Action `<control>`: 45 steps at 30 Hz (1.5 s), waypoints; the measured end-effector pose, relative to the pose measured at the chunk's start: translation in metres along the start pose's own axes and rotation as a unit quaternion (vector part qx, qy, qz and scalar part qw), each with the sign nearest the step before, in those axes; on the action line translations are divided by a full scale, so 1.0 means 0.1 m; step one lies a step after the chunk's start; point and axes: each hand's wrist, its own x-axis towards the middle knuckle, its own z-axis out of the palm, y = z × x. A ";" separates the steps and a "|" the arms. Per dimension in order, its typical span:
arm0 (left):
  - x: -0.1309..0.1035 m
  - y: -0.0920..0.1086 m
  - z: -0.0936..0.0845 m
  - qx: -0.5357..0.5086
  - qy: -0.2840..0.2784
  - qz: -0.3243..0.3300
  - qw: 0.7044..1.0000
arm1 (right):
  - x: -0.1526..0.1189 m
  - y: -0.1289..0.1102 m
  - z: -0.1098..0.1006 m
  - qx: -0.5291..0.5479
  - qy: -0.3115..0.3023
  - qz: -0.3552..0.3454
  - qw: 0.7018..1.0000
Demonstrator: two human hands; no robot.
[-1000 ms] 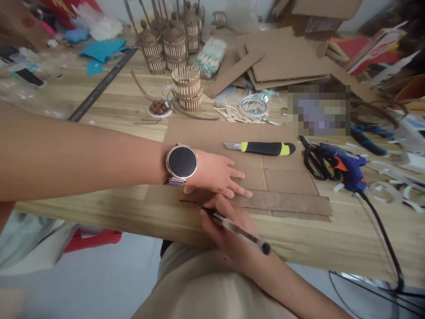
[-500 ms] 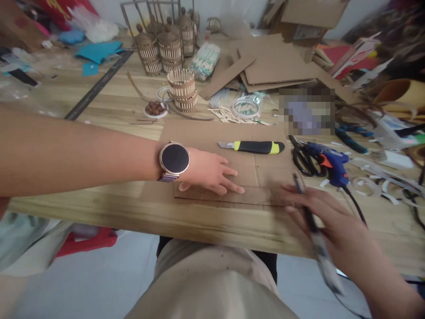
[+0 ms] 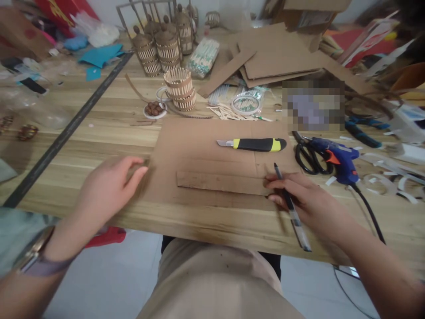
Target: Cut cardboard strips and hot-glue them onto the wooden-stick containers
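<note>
A narrow cardboard strip lies along the near part of a larger cardboard sheet. My right hand pinches the strip's right end at the fingertips. The same hand keeps a pen with a black tip between its fingers, slanting down toward me. Left of the sheet, my left hand hovers with thumb and forefinger apart, holding nothing. On the sheet beyond the strip rests a black and yellow utility knife, blade out and pointing left.
Black scissors and a blue glue gun lie to the right. Farther back are a slatted wooden cup, a dish of brown beads, small lantern-like pieces and stacked cardboard. A long dark ruler crosses the left side.
My left hand has lifted off the strip and moved left, off the sheet. My right hand has come in to the strip's right end, and the strip has shifted slightly away from me.
</note>
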 end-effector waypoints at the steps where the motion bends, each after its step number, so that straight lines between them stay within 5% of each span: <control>1: -0.14 -0.05 0.06 -0.030 0.009 -0.029 0.999 | 0.01 0.01 0.00 0.003 0.003 -0.001 1.000; 4: -0.44 -0.07 0.26 -0.117 0.012 -0.033 0.992 | 0.02 0.04 0.02 0.008 0.013 -0.002 1.000; 8: -0.54 0.09 0.43 -0.129 0.059 -0.003 0.990 | 0.01 0.05 0.04 0.008 0.025 0.005 1.000; 17: -0.69 0.34 0.41 -0.138 0.058 0.016 0.989 | 0.09 -0.10 0.15 0.007 0.016 -0.035 0.999; 24: -0.64 0.19 0.31 -0.099 0.083 0.029 0.991 | 0.31 -0.37 0.38 -0.001 0.001 -0.067 0.998; 31: -0.52 0.00 0.40 -0.158 0.041 0.141 0.976 | 0.46 -0.61 0.59 -0.031 0.011 -0.089 0.995; 45: -0.51 -0.10 0.49 -0.188 0.046 0.187 0.963 | 0.41 -0.74 0.68 -0.033 0.025 -0.056 0.998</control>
